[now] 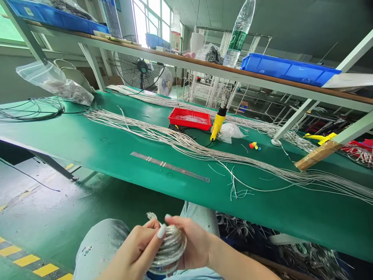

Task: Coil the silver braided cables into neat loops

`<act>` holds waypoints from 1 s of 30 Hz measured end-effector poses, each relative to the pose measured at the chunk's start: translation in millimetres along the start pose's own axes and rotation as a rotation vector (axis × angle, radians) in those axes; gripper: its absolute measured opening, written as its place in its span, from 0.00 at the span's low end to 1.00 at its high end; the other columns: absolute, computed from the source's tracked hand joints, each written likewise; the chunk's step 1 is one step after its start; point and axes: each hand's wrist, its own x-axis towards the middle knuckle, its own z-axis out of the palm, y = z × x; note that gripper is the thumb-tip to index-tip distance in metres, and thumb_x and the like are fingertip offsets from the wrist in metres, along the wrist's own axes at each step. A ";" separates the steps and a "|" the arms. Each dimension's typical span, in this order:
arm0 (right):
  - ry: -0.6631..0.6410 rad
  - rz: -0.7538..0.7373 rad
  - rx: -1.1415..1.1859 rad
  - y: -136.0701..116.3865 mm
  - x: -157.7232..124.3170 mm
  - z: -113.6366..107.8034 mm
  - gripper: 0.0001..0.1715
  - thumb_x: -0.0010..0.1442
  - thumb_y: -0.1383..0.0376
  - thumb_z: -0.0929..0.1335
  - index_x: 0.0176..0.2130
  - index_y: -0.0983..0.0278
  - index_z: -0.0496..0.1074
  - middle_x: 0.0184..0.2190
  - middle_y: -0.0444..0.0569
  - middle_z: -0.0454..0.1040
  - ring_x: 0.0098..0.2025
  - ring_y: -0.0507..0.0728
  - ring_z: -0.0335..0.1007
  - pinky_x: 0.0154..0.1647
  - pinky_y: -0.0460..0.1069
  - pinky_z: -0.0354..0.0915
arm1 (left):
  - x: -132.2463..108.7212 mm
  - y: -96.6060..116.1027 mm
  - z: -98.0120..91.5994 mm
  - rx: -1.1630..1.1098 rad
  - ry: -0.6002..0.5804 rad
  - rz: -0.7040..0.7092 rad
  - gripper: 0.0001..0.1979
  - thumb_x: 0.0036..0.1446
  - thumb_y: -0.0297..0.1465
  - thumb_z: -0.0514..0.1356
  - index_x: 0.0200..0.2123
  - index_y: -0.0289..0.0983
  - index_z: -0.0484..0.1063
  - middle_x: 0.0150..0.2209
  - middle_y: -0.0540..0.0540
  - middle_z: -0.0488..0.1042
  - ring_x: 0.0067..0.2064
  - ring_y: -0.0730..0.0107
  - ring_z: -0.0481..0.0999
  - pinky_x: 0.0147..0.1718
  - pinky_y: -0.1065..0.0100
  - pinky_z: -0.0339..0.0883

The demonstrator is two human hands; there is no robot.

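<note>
over lap: left hand and right hand curl around wire coil, gripping it.

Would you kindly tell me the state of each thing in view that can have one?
Coil of cable, wound up, held over the lap.
Left hand, closed on the coil.
Right hand, closed on the coil.
Ruler, lying flat on the table.
Red tray, holding wire pieces.
Bottle, standing on the shelf.
Fan, spinning or not, cannot tell.
</note>
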 end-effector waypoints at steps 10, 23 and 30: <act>0.933 -1.133 -0.909 13.2 -55.6 28.2 0.26 0.68 0.45 0.58 0.39 0.60 0.71 0.44 0.54 0.73 0.46 0.62 0.69 0.47 0.56 0.62 | 6.2 20.8 -6.3 -0.178 0.394 -0.081 0.28 0.57 0.54 0.54 0.17 0.39 0.66 0.16 0.53 0.57 0.21 0.72 0.57 0.23 0.69 0.54; 0.725 -0.989 -0.481 1.3 -39.5 57.2 0.26 0.65 0.42 0.60 0.35 0.61 0.68 0.22 0.40 0.62 0.24 0.52 0.56 0.26 0.48 0.53 | 17.7 35.7 27.9 -0.704 0.376 -0.330 0.31 0.46 0.60 0.61 0.19 0.37 0.65 0.19 0.54 0.54 0.23 0.74 0.53 0.20 0.73 0.49; 0.916 -1.006 -0.542 0.9 -35.1 58.6 0.24 0.67 0.45 0.58 0.38 0.58 0.70 0.37 0.47 0.72 0.38 0.58 0.67 0.41 0.51 0.61 | 26.3 31.8 42.2 -0.595 0.438 -0.239 0.30 0.56 0.58 0.53 0.19 0.38 0.61 0.17 0.54 0.54 0.21 0.74 0.52 0.21 0.69 0.46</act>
